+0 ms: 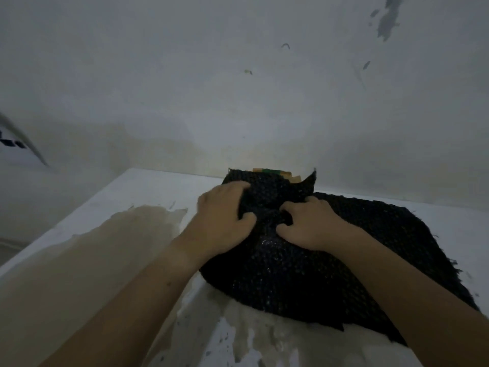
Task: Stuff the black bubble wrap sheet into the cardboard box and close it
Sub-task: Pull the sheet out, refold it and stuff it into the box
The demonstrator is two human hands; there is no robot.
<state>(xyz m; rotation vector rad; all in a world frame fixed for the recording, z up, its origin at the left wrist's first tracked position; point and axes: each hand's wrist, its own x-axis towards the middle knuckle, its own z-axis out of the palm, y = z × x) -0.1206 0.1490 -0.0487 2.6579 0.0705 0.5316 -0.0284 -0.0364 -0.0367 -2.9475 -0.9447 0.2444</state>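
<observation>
The black bubble wrap sheet (304, 271) lies heaped over the cardboard box (275, 172), of which only a tan strip with a green mark shows at the far edge. My left hand (225, 215) grips a bunched fold of the sheet at the top left of the heap, fingers curled into it. Just to its right, my right hand (309, 223) grips the sheet too, fingers dug into the folds. Much of the sheet spreads out to the right and toward me on the table. The box's opening and flaps are hidden.
A white table (148, 192) with a large tan stain (127, 234) on its left part carries everything. A pale wall (238, 88) rises right behind the box. The table's left edge drops off at the far left.
</observation>
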